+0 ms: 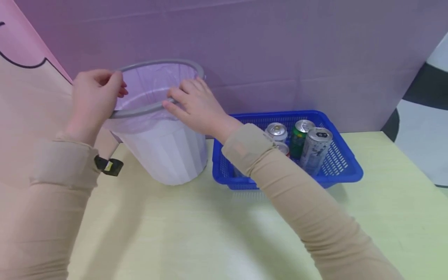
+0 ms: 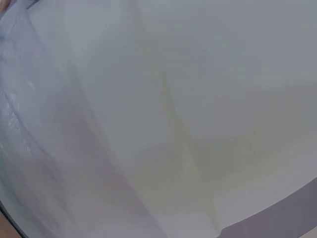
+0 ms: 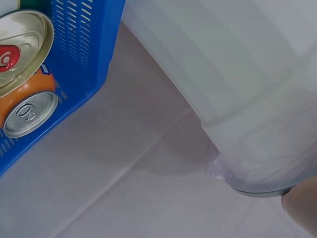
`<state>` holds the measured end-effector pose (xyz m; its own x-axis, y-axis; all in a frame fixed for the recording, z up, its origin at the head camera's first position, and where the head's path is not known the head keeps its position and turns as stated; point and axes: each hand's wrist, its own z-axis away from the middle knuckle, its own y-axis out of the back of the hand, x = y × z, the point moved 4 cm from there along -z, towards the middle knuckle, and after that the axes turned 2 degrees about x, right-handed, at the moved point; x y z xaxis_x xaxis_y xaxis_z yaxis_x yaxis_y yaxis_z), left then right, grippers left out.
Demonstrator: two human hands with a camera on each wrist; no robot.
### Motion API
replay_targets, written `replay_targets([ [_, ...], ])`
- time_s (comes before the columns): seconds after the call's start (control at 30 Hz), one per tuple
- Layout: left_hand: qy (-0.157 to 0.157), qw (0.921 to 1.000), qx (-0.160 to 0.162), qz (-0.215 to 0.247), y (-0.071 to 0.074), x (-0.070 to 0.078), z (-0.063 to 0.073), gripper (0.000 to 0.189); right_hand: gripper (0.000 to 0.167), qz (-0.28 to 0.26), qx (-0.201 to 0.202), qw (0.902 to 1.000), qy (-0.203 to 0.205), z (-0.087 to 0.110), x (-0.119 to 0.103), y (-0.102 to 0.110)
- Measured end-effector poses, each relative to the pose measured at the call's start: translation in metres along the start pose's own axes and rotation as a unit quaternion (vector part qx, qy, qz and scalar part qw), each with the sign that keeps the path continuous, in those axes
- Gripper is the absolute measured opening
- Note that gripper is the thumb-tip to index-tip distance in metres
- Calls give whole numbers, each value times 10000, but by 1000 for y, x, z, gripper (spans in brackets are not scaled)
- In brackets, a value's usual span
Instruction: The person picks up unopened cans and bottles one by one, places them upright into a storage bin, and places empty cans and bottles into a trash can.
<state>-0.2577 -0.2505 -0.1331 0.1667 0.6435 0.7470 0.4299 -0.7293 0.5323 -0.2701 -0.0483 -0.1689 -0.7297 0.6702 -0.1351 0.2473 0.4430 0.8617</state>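
Note:
A white ribbed trash can (image 1: 168,151) stands upright, lined with a thin translucent purplish bag (image 1: 154,79). A grey ring (image 1: 140,111) runs round its rim over the bag. On the left side of the rim, my left hand (image 1: 94,95) grips with curled fingers, fingertips showing over the opening. My right hand (image 1: 197,103) holds the front right of the ring, thumb on the outer side and fingers over the top. In the right wrist view, a fingertip (image 3: 302,206) meets the ring beside a bunched edge of the bag. The can's white wall (image 2: 223,99) fills the left wrist view.
Right of the can, a blue plastic basket (image 1: 341,171) holds several drink cans, including a green can (image 1: 297,142), a tall grey patterned can (image 1: 315,153) and an orange can (image 3: 29,94). My right forearm passes over its near left part. A purple-grey wall panel (image 1: 266,58) stands behind.

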Motion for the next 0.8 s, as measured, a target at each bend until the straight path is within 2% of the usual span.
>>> replay_targets([
  [0.13, -110, 9989, 340, 294, 0, -4, 12, 31, 34, -9, 32, 10000, -2, 1, 0, 0],
  [0.23, -238, 9982, 545, 101, -4, -9, 22, 32, 34, 9, 66, 10000, -4, 2, 1, 1],
  [0.3, -528, 9954, 793, -121, -7, -13, 29, 34, 34, 19, 74, 10000, 5, 3, 1, 1],
  [0.37, -1081, 9871, 1151, -255, -9, -15, 35, 36, 34, 19, 93, 10000, 21, 3, 1, 1],
  [0.47, -1902, 9676, 1643, -244, -11, -15, 41, 37, 32, 16, 172, 9998, 39, 3, 0, 1],
  [0.53, -2255, 9567, 1838, -116, -12, -15, 42, 36, 32, 4, 247, 9997, 48, 3, 0, 0],
  [0.63, -2387, 9516, 1936, 49, -13, -17, 44, 36, 32, -24, 345, 9994, 74, 3, -1, -2],
  [0.8, -2353, 9527, 1911, 219, -14, -18, 47, 38, 33, -300, 441, 9985, 138, 3, 1, -5],
])
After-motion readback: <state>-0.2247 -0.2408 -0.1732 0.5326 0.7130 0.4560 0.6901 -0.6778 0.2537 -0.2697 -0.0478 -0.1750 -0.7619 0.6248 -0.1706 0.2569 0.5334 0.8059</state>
